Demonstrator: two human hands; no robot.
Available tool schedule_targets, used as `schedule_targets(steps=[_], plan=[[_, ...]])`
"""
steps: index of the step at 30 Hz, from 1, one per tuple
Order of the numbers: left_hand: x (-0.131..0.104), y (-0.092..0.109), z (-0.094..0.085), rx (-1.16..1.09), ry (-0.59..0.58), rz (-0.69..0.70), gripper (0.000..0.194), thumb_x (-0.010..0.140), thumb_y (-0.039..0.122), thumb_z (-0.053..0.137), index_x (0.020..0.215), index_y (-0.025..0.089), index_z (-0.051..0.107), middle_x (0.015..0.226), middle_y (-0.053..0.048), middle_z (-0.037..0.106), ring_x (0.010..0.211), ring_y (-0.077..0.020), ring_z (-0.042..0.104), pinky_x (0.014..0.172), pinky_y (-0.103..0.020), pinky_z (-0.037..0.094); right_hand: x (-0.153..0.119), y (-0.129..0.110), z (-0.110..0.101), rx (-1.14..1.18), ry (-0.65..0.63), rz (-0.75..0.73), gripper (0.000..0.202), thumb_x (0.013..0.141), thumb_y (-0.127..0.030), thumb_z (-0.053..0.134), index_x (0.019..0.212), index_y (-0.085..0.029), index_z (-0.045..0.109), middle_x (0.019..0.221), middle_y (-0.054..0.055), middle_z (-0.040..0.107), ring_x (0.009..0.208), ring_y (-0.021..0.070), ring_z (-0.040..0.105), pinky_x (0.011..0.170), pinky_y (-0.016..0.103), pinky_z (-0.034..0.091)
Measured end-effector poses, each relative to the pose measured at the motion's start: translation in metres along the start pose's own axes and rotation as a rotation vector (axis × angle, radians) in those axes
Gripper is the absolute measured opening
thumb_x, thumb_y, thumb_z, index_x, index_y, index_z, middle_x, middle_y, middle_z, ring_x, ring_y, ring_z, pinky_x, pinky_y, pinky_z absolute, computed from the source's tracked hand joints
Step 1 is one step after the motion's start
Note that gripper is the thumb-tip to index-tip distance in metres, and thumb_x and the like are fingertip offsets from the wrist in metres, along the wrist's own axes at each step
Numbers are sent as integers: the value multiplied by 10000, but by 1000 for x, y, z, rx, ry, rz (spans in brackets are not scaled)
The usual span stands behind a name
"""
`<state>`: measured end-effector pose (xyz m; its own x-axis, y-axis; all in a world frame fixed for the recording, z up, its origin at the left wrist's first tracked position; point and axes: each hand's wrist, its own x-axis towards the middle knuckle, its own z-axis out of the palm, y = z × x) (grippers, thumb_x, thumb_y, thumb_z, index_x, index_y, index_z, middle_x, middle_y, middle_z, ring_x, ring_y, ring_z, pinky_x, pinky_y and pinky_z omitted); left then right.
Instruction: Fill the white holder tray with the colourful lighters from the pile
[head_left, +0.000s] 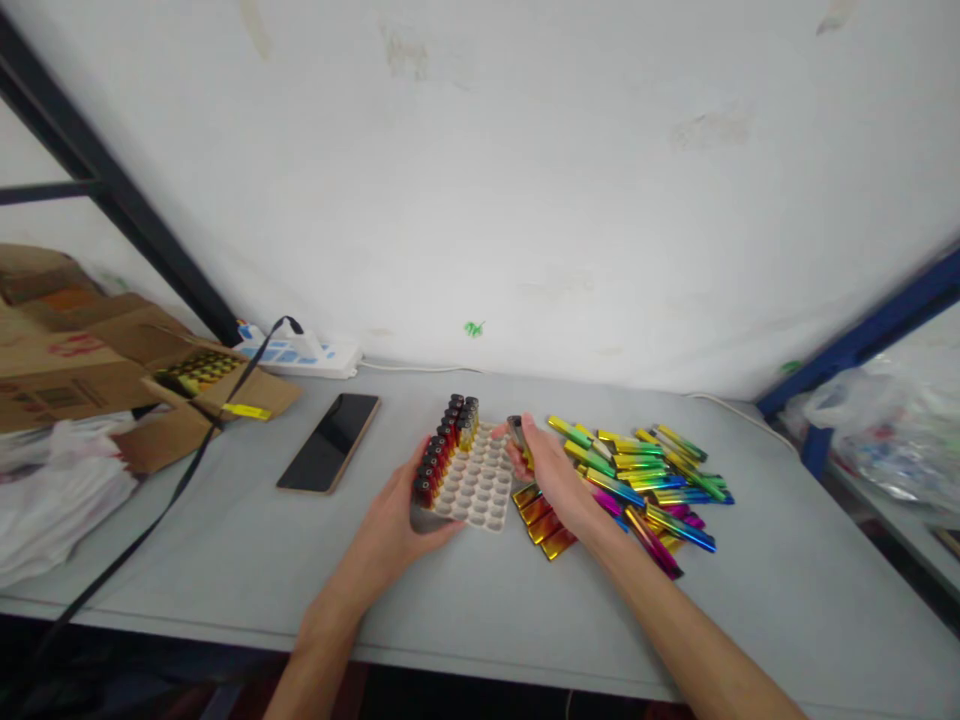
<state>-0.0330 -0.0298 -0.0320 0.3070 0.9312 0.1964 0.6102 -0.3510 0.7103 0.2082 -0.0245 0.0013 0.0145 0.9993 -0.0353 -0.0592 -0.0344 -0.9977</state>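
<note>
A pale tray (480, 475) with rows of round holes sits on the table, a little tilted. Lighters with black tops (435, 455) stand upright in its left row, red and gold below the tops, and a few gold ones (468, 424) fill the far end of the second row. My left hand (401, 520) is wrapped round the tray's near left side, thumb along the front edge. Over the right edge of the tray, my right hand (544, 465) closes on a dark-topped lighter (516, 428); the fingers partly hide it. Beneath that hand lie several red-gold lighters (541, 520) side by side.
Right of the tray spreads a loose pile of shiny multicoloured lighters (645, 475). On the left lie a phone (330, 443), an open carton (199, 385), a power strip (307, 355), a black strap (187, 475) and white plastic bags (64, 490). A wall (525, 200) rises behind.
</note>
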Motion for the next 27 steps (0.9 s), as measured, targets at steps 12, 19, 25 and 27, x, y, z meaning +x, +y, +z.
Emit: schedule_targets(steps=[12,19,25,27], plan=[[0,-1,2,-15,-31,15,1046,804,387,853,1671,242,287,1650,-149,503,1535,-308,483,1285,-504,384,10,2,11,-489,121,-426,326,996,-530,649,1042,-220,740,995,71,724,845,206,659,785,327,529],[-1,-5,4,-23,-38,31,1021,809,381,864,1659,242,315,1677,-142,467,1555,-301,455,1292,-476,377,16,5,17,-624,37,-423,262,1068,-457,561,1148,-220,639,843,30,755,760,218,714,736,319,510],[-1,-7,4,-20,-38,49,1018,818,378,858,1664,240,309,1685,-150,455,1555,-301,455,1303,-485,360,18,10,15,-815,-93,-509,199,1107,-371,497,1147,-235,638,1038,90,770,934,250,730,840,350,527],[-1,-8,5,-18,-39,41,1028,813,374,859,1666,234,302,1686,-154,453,1556,-306,453,1300,-491,364,19,10,17,-837,-101,-500,179,1108,-363,514,1144,-235,633,999,77,768,896,241,728,808,336,524]])
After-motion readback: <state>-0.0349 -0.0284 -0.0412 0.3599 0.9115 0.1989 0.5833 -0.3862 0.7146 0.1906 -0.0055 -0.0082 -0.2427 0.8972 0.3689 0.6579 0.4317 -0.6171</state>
